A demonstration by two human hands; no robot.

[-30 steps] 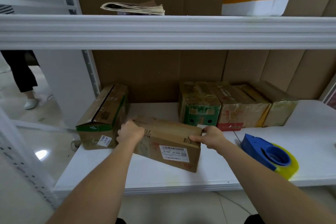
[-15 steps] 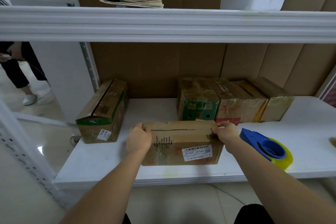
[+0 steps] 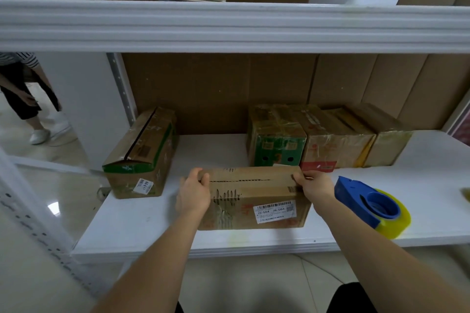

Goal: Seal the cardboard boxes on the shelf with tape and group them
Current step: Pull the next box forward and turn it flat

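Box [image 3: 254, 198] now sits square between both hands, formerly angled.

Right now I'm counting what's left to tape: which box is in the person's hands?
The front-centre box with the white barcode label, gripped at its ends by the left hand and right hand; the others sit untouched behind it.

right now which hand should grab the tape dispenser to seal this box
Probably the right hand: the tape dispenser lies just beside it, while the left hand holds the box's far end.
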